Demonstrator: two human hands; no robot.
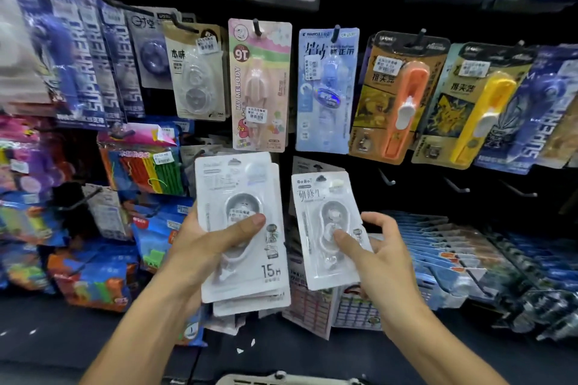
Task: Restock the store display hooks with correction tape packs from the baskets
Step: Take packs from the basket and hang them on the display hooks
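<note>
- Left hand (206,241) gripping a stack of white packs (247,259), thumb laid flat across the front blister, fingers curled behind and out of sight.
- Stack held upright, long axis vertical, hang-holes at the top edge, just under the pink My Melody pack (261,84).
- Right hand (372,256) pinching a single white pack (328,228), thumb pressed on the clear blister, index finger arched over the right edge, remaining fingers tucked behind the card.
- Single pack near upright, top leaning slightly left, its hang-hole (321,179) at the top, well above the thumb.
- Key relation, as a judgement: hole sitting up and away from the pinch, so plenty of free card above the fingers to slide onto a peg.
- Bare hooks (456,187) jutting from the dark panel to the right of the single pack, roughly level with its hang-hole; right hand clearly the nearer one, left hand well apart from them.
- Another white pack apparently hanging just behind the single one; its own peg hidden, so cannot tell whether that is the target.
- Both forearms reaching up from below, wrists bent slightly back, palms turned toward the display.
- Rim of a pale basket (281,380) peeking in at the bottom edge, between the arms.
- Likely step: hanging not yet done, single pack lined up for a peg.
</note>
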